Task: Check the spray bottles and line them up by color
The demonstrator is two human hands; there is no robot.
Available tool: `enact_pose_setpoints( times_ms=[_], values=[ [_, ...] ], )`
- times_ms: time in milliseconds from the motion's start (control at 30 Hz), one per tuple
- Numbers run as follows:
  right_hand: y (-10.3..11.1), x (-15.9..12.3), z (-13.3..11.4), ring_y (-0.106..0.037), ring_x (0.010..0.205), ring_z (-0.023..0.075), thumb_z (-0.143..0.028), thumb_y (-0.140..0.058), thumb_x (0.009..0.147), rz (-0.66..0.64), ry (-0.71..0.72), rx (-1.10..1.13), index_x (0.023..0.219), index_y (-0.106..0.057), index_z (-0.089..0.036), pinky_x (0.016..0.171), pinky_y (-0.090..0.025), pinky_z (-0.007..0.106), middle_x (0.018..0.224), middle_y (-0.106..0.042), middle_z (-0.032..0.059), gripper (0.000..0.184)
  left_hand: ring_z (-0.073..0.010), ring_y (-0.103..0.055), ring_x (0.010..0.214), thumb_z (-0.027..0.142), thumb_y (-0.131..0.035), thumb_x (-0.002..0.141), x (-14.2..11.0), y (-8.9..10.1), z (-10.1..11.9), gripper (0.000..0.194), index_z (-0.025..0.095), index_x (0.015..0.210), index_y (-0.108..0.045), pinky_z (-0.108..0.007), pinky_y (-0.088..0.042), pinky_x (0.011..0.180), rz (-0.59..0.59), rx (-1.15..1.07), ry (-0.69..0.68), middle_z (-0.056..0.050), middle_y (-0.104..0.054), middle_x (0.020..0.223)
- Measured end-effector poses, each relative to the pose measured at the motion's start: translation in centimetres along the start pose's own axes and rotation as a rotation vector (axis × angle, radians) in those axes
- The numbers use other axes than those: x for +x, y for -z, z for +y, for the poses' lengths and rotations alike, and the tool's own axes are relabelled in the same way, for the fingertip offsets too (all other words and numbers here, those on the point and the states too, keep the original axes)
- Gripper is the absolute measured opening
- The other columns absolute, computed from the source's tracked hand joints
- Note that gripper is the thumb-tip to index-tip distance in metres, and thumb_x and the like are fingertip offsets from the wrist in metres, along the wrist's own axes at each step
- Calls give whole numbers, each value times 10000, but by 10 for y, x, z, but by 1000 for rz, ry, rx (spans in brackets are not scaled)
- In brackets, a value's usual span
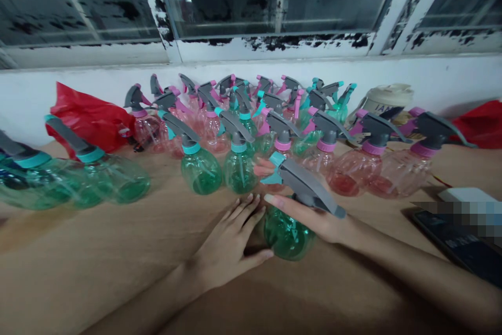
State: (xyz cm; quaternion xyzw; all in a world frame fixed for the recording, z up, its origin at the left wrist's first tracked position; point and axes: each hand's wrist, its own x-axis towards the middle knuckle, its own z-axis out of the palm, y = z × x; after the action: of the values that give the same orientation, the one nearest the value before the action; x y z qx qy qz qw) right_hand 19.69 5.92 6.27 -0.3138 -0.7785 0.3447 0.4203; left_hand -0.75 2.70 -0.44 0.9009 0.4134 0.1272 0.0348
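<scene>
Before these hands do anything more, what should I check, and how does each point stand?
1. Right hand around the neck of the green bottle: ok.
2. Left hand resting palm down on the tabletop: ok.
3. Spray head on the bottle: ok.
4. Collar tight: cannot tell, hidden by the hand.
5. Room behind: not ok, other bottles stand close.
6. Phone apart from the held bottle: ok.

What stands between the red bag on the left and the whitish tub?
Head view: pink and green spray bottles stand between the red bag and the whitish tub.
</scene>
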Motion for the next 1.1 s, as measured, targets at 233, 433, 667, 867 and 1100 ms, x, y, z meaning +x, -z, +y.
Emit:
enact_pose_setpoints(
  times_ms=[233,433,667,867,1100],
  values=[
    [0,1,1,-608,639,158,-372,-620,819,11,17,49,1201,-582,-226,593,-512,303,827,-672,20,412,-302,-249,1380,570,-540,866,1,1,-2,786,159,1459,-228,-473,-277,1098,2,-1,-11,-141,-282,1506],
    [-2,1,-4,-589,634,132,-339,-618,824,56,15,112,1067,-626,-212,587,-477,292,873,-657,17,274,-305,-271,1371,585,-520,872,1,2,-1,754,104,1416,-317,-478,-276,1095,-25,24,-15,-169,-312,1487],
    [-2,3,-7,-531,597,107,-376,-565,858,133,60,6,745,-580,-215,593,-420,278,672,-570,-37,197,-313,-284,1365,587,-513,872,1,4,-1,722,123,1403,-360,-489,-277,1089,-37,14,-10,-165,-325,1482],
    [-4,6,-2,-610,744,152,-403,-587,841,80,13,111,908,-601,-228,715,-473,316,799,-629,-4,188,-298,-301,1359,585,-506,877,2,4,-1,723,109,1400,-355,-485,-269,1094,-31,18,-18,-167,-357,1466],
    [-5,5,-1,-514,612,118,-322,-631,813,206,97,13,716,-484,-228,592,-422,284,665,-505,-47,200,-301,-315,1354,584,-519,870,1,4,-1,720,127,1401,-356,-474,-278,1093,-9,29,-24,-163,-352,1469]
  ],
)
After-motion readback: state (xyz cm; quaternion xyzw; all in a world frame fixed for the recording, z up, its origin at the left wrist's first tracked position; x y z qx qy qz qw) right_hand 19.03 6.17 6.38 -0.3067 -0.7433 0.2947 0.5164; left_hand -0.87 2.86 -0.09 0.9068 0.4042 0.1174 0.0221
